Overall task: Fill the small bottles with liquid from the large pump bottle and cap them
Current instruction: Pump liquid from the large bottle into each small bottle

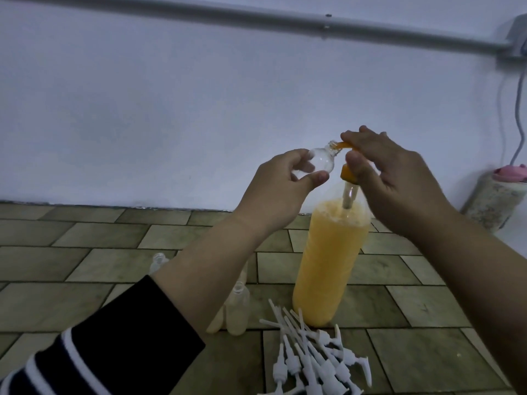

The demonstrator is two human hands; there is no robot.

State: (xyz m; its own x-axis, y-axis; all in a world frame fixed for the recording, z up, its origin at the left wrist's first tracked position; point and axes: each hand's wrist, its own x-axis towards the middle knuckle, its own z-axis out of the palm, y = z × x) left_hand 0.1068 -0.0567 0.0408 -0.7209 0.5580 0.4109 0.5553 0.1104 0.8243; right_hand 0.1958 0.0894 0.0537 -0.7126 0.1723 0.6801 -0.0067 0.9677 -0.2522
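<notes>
The left hand (288,181) holds a small clear bottle (123,161) up in the air, fingers and thumb curled round its body, the bottle tilted so that its open neck points right toward the orange spout of the large pump bottle (330,263). The spout tip sits at the mouth of the small bottle; whether liquid is passing cannot be told from this view. The right hand (399,178) rests on top of the orange pump head, its fingers (353,135) bent over the spout and the thumb down along the pump collar, gripping it. The large pump bottle stands upright on the tiled worktop (85,252), nearly full of orange-yellow liquid. Near and left of it, partly hidden by the left forearm, stand a few small bottles (238,312), one of them holding pale liquid. In front of the large bottle, at the near edge, lies a loose heap of white pump caps (316,357) with long dip tubes. A dark sleeve (108,349) with white stripes covers the left arm.
</notes>
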